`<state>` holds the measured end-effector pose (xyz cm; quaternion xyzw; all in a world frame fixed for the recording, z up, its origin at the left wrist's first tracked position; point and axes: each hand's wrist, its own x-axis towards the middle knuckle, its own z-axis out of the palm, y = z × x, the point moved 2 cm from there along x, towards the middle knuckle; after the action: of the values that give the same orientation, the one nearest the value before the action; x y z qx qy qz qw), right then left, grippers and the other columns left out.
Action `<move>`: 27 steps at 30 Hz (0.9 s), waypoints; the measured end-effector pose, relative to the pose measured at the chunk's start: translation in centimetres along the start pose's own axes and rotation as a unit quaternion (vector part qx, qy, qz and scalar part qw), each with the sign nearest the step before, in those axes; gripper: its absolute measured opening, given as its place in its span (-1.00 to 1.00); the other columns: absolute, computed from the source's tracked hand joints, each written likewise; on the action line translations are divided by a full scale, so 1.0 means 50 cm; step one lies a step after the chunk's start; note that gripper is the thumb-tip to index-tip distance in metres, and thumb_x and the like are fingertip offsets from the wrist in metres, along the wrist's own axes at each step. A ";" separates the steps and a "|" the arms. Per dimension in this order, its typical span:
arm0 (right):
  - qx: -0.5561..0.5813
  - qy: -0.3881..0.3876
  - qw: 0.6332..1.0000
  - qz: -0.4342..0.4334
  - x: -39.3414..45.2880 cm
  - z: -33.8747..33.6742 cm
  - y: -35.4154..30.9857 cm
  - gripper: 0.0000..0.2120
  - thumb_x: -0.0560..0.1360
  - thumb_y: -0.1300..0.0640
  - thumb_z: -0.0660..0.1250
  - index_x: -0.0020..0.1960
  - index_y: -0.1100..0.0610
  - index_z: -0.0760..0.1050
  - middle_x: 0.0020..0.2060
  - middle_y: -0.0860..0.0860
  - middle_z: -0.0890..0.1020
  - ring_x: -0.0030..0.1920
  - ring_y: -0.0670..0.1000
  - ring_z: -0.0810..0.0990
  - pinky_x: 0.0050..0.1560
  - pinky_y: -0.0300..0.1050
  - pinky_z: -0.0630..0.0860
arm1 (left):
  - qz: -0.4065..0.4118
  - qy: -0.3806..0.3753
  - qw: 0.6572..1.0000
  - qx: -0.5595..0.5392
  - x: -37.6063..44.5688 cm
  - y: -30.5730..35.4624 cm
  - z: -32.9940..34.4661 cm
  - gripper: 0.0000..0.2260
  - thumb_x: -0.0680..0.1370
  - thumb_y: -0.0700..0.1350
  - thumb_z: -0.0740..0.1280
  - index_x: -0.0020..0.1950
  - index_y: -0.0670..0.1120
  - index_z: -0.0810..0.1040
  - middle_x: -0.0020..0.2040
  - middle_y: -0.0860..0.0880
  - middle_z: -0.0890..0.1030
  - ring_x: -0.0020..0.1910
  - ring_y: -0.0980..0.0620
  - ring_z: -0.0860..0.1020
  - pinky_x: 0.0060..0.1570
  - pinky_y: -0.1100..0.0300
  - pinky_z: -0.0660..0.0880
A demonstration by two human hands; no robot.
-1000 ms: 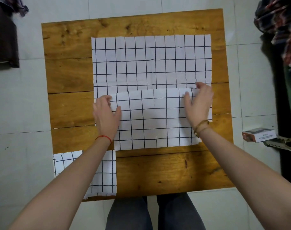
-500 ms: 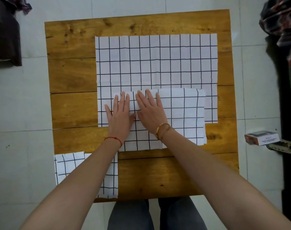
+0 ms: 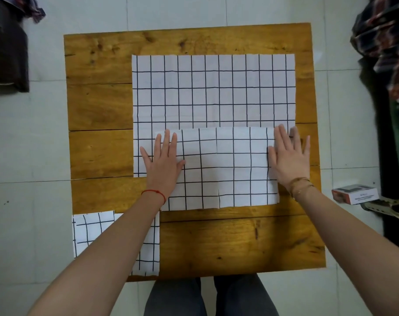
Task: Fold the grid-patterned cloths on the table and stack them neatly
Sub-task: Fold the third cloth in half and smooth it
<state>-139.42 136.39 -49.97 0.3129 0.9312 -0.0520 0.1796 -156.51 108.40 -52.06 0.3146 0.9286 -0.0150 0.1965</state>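
Beside table (image 3: 98, 151), small box (image 3: 354, 194), shoe (image 3: 390, 207)

Person, head view: bare forearms, two wrist adornments, dark trousers.
Both arms are uncovered, no sleeves in frame. The left hand (image 3: 163, 164) carries a thin red cord bracelet (image 3: 154, 194) at the wrist, with a small knot or bead on it. The right hand (image 3: 289, 158) carries a slim gold-toned bangle set (image 3: 300, 184) at the wrist, apparently two bands. Dark grey trousers (image 3: 207, 298) cover both legs at the lower edge.
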 end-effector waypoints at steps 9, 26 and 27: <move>0.069 0.052 0.995 -0.049 -0.025 -0.025 -0.071 -0.47 0.62 -0.05 0.02 0.53 0.13 0.12 0.50 0.09 0.23 0.53 0.14 0.09 0.52 0.18 0.00 | -0.090 0.153 0.967 -0.184 -0.048 -0.006 -0.044 -0.63 0.53 -0.08 0.30 0.33 -0.08 0.38 0.28 -0.08 0.42 0.26 -0.06 0.38 0.22 -0.01 0.41; 0.013 -0.022 0.979 -0.201 -0.071 0.002 -0.232 -0.32 0.45 0.03 0.39 0.47 0.18 0.21 0.28 0.09 0.42 0.20 0.15 0.43 0.17 0.04 0.46 | -0.360 0.041 0.838 -0.409 -0.113 -0.012 0.007 -0.67 0.44 -0.02 0.43 0.08 -0.18 0.50 -0.01 -0.15 0.57 -0.01 -0.09 0.55 -0.08 0.04 0.55; 0.014 -0.022 0.979 -0.201 -0.070 0.002 -0.232 -0.32 0.45 0.03 0.39 0.48 0.18 0.21 0.29 0.09 0.41 0.21 0.15 0.42 0.17 0.04 0.46 | -0.364 0.045 0.827 -0.426 -0.114 -0.009 0.003 -0.66 0.45 -0.03 0.43 0.11 -0.19 0.49 -0.01 -0.13 0.55 -0.01 -0.08 0.54 -0.08 0.05 0.53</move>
<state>-143.78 125.13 -48.97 0.1205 0.9702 -0.1067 0.1811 -152.59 104.69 -50.11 -0.1607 0.8976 0.3263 0.2492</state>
